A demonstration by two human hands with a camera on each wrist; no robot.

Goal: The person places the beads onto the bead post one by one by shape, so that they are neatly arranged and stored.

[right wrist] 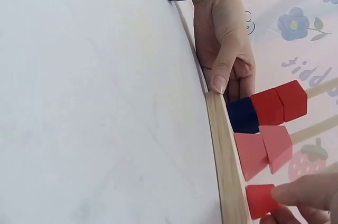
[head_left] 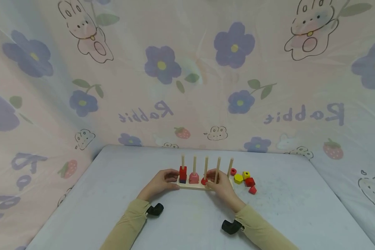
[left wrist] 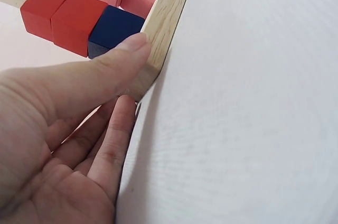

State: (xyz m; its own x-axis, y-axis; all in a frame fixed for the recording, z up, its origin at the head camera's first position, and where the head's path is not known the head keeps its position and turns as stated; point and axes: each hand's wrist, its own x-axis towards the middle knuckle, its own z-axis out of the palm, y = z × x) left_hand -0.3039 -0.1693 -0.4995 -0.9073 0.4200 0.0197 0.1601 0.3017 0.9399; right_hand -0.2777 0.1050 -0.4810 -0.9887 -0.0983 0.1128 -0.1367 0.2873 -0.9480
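A wooden peg board [head_left: 192, 187] with several upright pegs lies on the table. My left hand [head_left: 160, 183] holds its left end, the thumb at the corner of the base in the left wrist view. On the leftmost peg, a dark blue block [left wrist: 117, 29] sits under two red blocks [left wrist: 79, 22]. The second peg carries two pink blocks [right wrist: 252, 152]. Low on the third peg is a red block [right wrist: 260, 201], right against the base. My right hand [head_left: 222, 190] pinches this block between thumb and fingers, reaching past the fourth peg.
Right of the board lie loose blocks: a round red one [head_left: 233, 171], a yellow hexagon [head_left: 238, 178], another yellow block [head_left: 246, 174] and red pieces [head_left: 250, 182]. A printed curtain [head_left: 193, 114] hangs behind the white table [head_left: 287, 205]. Each wrist wears a black camera [head_left: 156, 209].
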